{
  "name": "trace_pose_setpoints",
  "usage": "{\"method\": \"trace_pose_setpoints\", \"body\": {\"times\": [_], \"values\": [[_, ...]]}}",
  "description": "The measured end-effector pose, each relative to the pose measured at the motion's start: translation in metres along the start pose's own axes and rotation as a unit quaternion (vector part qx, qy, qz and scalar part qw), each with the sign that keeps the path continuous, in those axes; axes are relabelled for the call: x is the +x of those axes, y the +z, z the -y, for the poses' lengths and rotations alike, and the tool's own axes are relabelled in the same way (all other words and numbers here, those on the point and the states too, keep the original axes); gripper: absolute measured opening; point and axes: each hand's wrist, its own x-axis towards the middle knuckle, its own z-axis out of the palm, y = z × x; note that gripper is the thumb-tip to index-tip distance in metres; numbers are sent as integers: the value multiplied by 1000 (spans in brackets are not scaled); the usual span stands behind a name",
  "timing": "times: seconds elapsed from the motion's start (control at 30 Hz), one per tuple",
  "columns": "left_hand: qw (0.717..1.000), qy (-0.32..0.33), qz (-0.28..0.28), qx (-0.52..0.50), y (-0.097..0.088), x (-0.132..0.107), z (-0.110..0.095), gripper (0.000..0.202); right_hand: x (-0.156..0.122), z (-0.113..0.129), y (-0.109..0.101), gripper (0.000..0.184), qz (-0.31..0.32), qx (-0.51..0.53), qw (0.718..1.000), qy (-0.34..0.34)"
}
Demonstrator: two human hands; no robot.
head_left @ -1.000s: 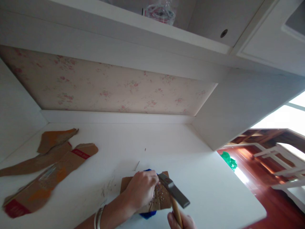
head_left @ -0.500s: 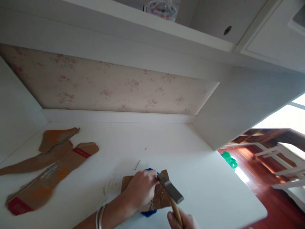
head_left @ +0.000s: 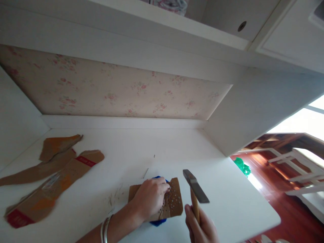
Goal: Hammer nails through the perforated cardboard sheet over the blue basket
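My right hand (head_left: pixel 200 225) is wrapped round the wooden handle of a hammer (head_left: pixel 195 186), its metal head raised just right of a piece of brown cardboard (head_left: pixel 175 199). Many small holes or shiny dots cover the right part of that cardboard. Over its middle lies my left hand (head_left: pixel 151 197), fingertips pinched together close to the surface; whatever they hold is too small to make out. Beneath the cardboard a blue thing (head_left: pixel 158 223) shows at the top and bottom edges, mostly hidden. Two light bangles (head_left: pixel 105 230) circle the left wrist.
Torn cardboard strips (head_left: pixel 54 189) lie at the left of the white desk (head_left: pixel 121 145). A thin sliver (head_left: pixel 145 173) and a small dark speck (head_left: pixel 154 156) lie beyond my hands. A shelf (head_left: pixel 141 50) overhangs the back. A green bag-like thing (head_left: pixel 242 166) sits on the red floor.
The hammer has lifted away from the left fingertips and moved right, uncovering more of the dotted cardboard. My left hand stays nearly where it was.
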Motion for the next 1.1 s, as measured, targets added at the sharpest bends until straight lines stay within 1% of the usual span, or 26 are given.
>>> {"method": "trace_pose_setpoints", "body": {"times": [0.1,0.2,0.37,0.57,0.67,0.73,0.83,0.97,1.1], "values": [[1000,5,-9,-13,0,1,0,26,17,2,4,47,-16,2,999,-35],[999,11,-19,-27,0,1,-1,24,28,1,9,44,-4,30,998,-50],[999,15,-26,-35,-2,0,-2,22,31,0,14,45,13,95,995,-19],[998,29,-30,-41,-4,1,-2,24,29,1,18,50,38,181,982,23],[998,22,-36,-40,-2,1,-3,24,30,-3,20,47,47,207,976,50],[999,18,-32,-37,-1,0,-4,24,31,-7,22,49,47,223,972,59],[999,17,-29,-32,-2,0,-5,24,33,-11,24,56,42,243,967,66],[999,12,-31,-27,-4,0,-7,22,32,-5,21,51,52,256,963,70],[999,-13,-27,-15,-5,0,-9,13,31,2,19,52,50,274,958,61]]}}
